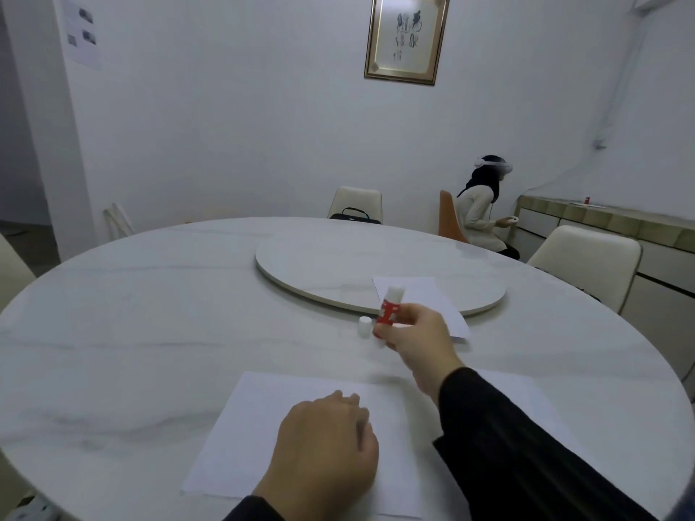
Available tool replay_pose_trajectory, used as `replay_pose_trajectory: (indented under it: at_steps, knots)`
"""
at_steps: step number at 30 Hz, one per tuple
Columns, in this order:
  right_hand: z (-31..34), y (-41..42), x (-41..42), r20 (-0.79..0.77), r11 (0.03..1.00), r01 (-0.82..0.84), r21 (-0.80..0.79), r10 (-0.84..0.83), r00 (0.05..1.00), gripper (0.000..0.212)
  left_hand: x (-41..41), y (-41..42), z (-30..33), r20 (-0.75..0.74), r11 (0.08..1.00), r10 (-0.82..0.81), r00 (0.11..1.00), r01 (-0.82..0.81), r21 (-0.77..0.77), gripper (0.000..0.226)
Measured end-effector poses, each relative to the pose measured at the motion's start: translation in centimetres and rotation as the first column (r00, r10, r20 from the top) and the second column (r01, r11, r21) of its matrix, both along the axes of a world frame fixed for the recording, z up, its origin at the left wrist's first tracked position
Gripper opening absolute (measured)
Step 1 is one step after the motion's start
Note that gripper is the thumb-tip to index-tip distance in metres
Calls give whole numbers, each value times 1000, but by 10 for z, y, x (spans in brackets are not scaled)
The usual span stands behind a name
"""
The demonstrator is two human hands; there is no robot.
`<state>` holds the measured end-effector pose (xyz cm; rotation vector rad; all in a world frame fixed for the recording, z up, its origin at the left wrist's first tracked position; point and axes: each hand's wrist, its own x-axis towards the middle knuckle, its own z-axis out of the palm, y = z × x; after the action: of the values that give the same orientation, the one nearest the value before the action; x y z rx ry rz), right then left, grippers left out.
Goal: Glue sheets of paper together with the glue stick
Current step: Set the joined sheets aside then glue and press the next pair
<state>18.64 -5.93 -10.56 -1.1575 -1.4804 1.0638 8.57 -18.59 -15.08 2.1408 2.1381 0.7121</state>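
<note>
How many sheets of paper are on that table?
2: one sheet under the left hand at the near edge, another sheet partly on the turntable. Stacked sheets may be hidden.

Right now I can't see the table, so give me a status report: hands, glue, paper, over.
Right hand grips red-and-white glue stick, uncapped. Left hand rests on near white paper sheet. Small white cap stands beside stick; nothing blocking.

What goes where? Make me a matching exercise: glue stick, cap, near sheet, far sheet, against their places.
Things:
1. glue stick
2. cap
3. near sheet
4. far sheet

Places:
A. partly on the turntable
B. under the left hand
C. standing on the table
D. in the right hand

Pairs: 1-D, 2-C, 3-B, 4-A
</note>
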Motion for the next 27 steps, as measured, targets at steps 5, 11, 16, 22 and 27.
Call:
replay_pose_trajectory:
  at_steps: [5, 11, 16, 22, 27]
  knots:
    - [-21, 14, -23, 306, 998, -9, 63, -11, 952, 26, -3, 6, 4, -76, 981, -82, 994, 67, -182, 78]
    - [-11, 13, -6, 418, 994, -58, 93, 14, 908, 55, -7, 7, 4, -114, 950, -141, 983, 102, -295, 56]
    - [30, 14, 97, 893, 975, -191, -116, 186, 409, 84, -6, 7, 2, -110, 931, -143, 984, 96, -351, 57]
    - [8, 2, 144, 928, 981, -89, -175, 194, 318, 111, 3, 6, 6, -126, 926, -137, 983, 82, -369, 59]
    - [11, -7, 145, 954, 997, -60, -53, 68, 291, 65, 30, 10, 9, -140, 919, -152, 978, 88, -385, 61]
